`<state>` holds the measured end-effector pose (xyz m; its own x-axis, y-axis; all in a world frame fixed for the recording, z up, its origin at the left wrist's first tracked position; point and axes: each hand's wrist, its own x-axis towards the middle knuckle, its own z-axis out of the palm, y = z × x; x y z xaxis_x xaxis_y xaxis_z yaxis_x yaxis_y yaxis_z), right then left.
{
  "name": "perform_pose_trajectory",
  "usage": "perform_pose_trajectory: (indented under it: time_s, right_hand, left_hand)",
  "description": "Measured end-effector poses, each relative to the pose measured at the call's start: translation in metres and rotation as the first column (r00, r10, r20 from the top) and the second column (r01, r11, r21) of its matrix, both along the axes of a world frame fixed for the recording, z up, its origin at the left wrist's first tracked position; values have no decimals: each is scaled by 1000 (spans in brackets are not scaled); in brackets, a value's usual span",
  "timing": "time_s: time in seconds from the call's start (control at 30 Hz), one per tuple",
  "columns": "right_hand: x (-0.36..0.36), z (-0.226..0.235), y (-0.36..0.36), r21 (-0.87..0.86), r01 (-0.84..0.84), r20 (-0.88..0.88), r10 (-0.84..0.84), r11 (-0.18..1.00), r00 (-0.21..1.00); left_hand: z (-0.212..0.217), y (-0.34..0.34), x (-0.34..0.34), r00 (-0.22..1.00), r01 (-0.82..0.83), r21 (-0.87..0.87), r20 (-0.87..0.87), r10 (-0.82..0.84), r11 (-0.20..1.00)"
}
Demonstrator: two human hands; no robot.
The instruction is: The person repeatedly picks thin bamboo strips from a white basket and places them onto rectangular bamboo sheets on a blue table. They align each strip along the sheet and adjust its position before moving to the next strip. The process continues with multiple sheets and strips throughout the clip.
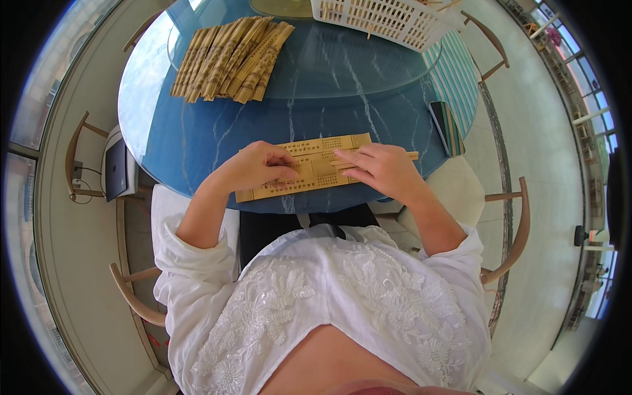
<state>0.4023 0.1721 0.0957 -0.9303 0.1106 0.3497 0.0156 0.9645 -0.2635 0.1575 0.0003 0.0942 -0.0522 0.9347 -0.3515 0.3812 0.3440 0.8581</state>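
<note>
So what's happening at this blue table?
A person in a white embroidered top sits at a round blue table. The left hand presses down on a flat tan paper sleeve lying at the table's near edge, while the right hand holds a pair of wooden chopsticks at the sleeve. Farther back lies a fanned pile of similar sleeves, beside a white plastic basket.

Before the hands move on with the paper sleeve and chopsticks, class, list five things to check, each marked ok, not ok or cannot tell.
1. Left hand pressing the tan paper sleeve flat: ok.
2. Right hand gripping the wooden chopsticks: ok.
3. Chopstick tips inside the sleeve: cannot tell.
4. Sleeve fully on the blue table: ok.
5. Pile of sleeves and white basket apart from the hands: ok.
</note>
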Motion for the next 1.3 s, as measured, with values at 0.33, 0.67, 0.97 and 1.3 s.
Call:
perform_pose_trajectory:
  time_s: [0.33,0.67,0.97,1.3]
  right_hand:
    - [23,-22,15,-843,31,-309,-530,537,789]
    - [13,-31,-5,-876,94,-309,-699,474,645]
    - [-19,-53,-60,-722,105,-356,-497,684,791]
    - [-24,-54,-58,-682,54,-439,-468,729,767]
  left_hand:
    - [2,-25,-20,959,-178,-46,214,184,983]
    - [8,-21,-18,960,-101,-50,257,110,994]
    - [5,-1,-5,963,-64,12,264,58,998]
    - [-3,7,3,951,-75,-22,299,78,997]
